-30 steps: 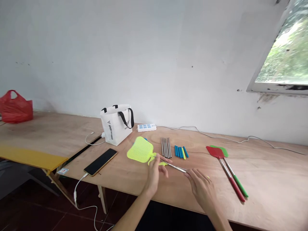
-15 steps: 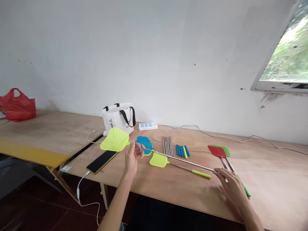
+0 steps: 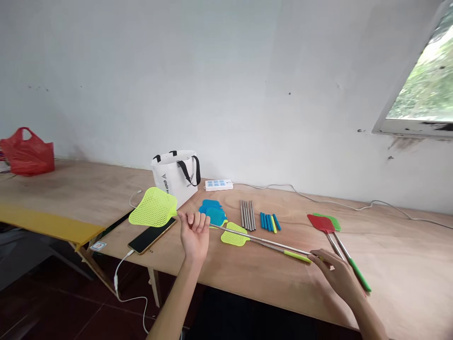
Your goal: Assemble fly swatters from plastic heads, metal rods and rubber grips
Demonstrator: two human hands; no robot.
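Observation:
A yellow-green fly swatter point(image 3: 154, 208) with a long thin metal rod is held above the table, its perforated head out to the left. My left hand point(image 3: 194, 236) is closed round the rod just behind that head. At the rod's other end, my right hand point(image 3: 334, 271) pinches it between thumb and fingers. Below the rod lies a second yellow-green swatter point(image 3: 235, 234) with a yellow-green grip. Blue swatter heads point(image 3: 214, 215) are stacked behind my left hand, with several metal rods point(image 3: 248, 216) and several blue grips point(image 3: 266, 222) farther right, one yellow-green grip among them.
A red swatter point(image 3: 322, 223) and a green swatter point(image 3: 359, 274) lie at the right. A phone point(image 3: 150, 237) on a cable, a white bag point(image 3: 177, 182) and a power strip point(image 3: 218, 185) are at the left and back. A red plastic bag point(image 3: 30, 153) sits far left.
The swatter head has shifted left, and my left hand has turned and closed more on the rod. My right hand has moved slightly down and left, still on the far end.

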